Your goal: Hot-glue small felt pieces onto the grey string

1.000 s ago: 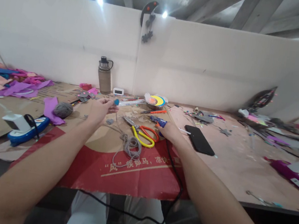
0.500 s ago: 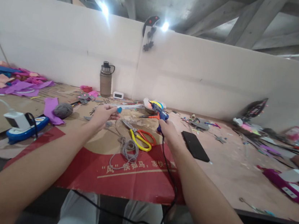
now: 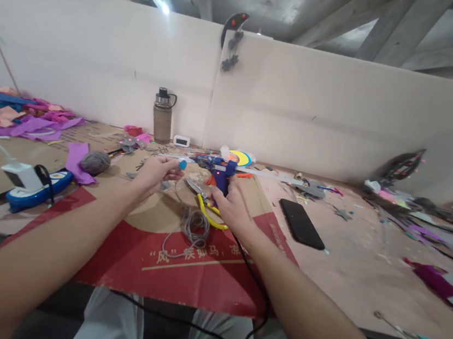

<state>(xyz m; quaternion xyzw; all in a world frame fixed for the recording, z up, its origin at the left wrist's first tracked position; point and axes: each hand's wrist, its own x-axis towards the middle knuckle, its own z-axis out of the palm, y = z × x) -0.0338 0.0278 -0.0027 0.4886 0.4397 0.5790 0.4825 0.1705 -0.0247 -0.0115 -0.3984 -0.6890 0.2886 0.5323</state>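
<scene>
Red cardboard (image 3: 115,266) lies along the near edge of our counter (image 3: 355,268), and a black cord (image 3: 259,292) loops below it, over our knees. On the cardboard we see a loose heap of grey yarn (image 3: 195,229), one strand running up toward our left hand (image 3: 153,177). Scissors (image 3: 214,222) lie just beyond, their yellow handle partly behind our right hand (image 3: 230,206). To the right rests a phone (image 3: 301,224); at the left, a blue power strip (image 3: 38,190) and a yarn ball (image 3: 95,163). Our right fingers are wrapped around the glue gun (image 3: 222,177), held above the counter with its nozzle to the left. Our left fingers pinch a small blue piece (image 3: 182,164) just beside that nozzle; we cannot tell whether they touch. Farther back stand a bottle (image 3: 162,120) and a clock (image 3: 181,141), before a white partition (image 3: 321,104).
</scene>
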